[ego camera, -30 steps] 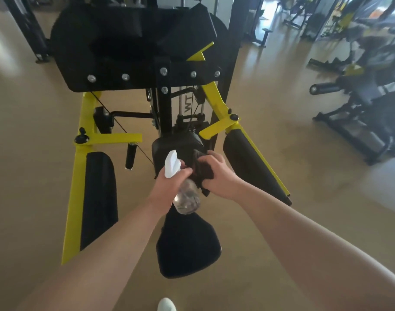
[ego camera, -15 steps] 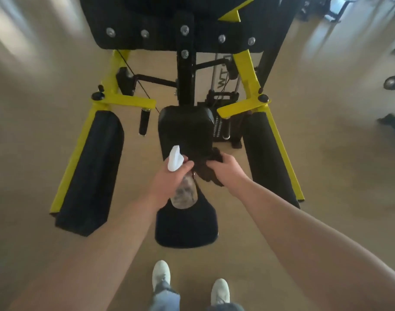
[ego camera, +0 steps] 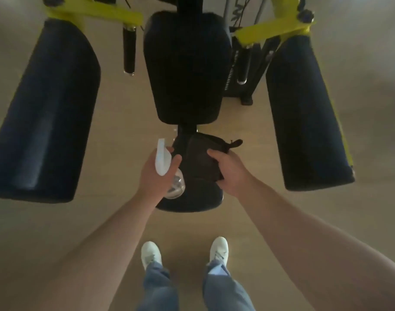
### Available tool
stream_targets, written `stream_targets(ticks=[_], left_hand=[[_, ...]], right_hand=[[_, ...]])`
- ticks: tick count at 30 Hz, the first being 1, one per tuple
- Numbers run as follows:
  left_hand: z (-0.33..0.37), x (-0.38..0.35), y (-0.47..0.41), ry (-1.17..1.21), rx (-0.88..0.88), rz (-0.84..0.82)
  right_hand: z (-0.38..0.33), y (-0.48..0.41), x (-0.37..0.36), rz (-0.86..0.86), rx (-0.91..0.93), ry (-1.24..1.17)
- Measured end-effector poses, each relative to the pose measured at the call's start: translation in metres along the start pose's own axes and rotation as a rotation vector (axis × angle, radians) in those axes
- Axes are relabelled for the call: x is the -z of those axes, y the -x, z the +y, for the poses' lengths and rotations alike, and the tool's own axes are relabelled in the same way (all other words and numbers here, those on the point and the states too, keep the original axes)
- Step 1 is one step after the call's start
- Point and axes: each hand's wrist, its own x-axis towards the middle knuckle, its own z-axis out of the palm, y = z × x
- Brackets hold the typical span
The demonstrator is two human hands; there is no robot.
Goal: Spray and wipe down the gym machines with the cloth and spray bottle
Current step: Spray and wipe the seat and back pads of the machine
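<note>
Shoes: two white trainers (ego camera: 219,249) below blue jeans legs, on the tan floor (ego camera: 115,140), nearest the camera and just short of the small black padded seat (ego camera: 192,198).
Landmark: the small black padded seat, at the near end of the yellow-framed gym machine (ego camera: 268,25).
Left hand: the left hand (ego camera: 156,176) is closed around a clear plastic spray bottle with a white trigger head (ego camera: 162,160), fingers wrapped at the neck; the bottle hangs over the seat's left edge, its clear body pointing down toward the camera.
Right hand: the right hand (ego camera: 229,170) is closed on a dark brown folded cloth (ego camera: 203,158), thumb on top, fingers under its right side.
Cloth: it lies over the far part of the seat, just right of the bottle; whether it presses on the padding cannot be told.
Back pad: a tall black upholstered pad (ego camera: 187,68) stands just beyond the seat.
Side pads: one long black pad (ego camera: 46,113) left of the seat and another (ego camera: 304,113) right of it, each well apart from it, hung from yellow arms.
Handles: short black grips (ego camera: 128,52) hang beyond the seat, either side of the back pad.
</note>
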Motion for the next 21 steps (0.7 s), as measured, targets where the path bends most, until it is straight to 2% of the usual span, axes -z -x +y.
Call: stream_targets(ticks=[5,8,9,13,16,19,21], left_hand=[[-0.051,-0.013,-0.022,0.071,0.104,0.030],[-0.071,-0.022,-0.037,0.094,0.143,0.068],[-0.076,-0.024,-0.043,0.088,0.148,0.066],[-0.088,-0.035,-0.072,-0.025,0.099,0.014],[-0.090,-0.042,-0.091,-0.047,0.065,0.025],[-0.104,-0.043,-0.105,-0.027,0.061,0.047],[-0.118,-0.044,-0.111,-0.006,0.038,0.038]], right_hand=[[0.038,-0.041,0.002,0.066,-0.088,-0.152],[0.052,-0.066,0.004,0.130,-0.044,-0.118],[0.057,-0.075,0.004,0.160,0.005,-0.033],[0.078,-0.102,0.002,0.273,0.237,0.589],[0.089,-0.128,0.004,0.277,0.391,0.783],[0.097,-0.166,0.001,0.225,0.529,1.214],[0.112,-0.188,0.000,0.102,0.535,1.481]])
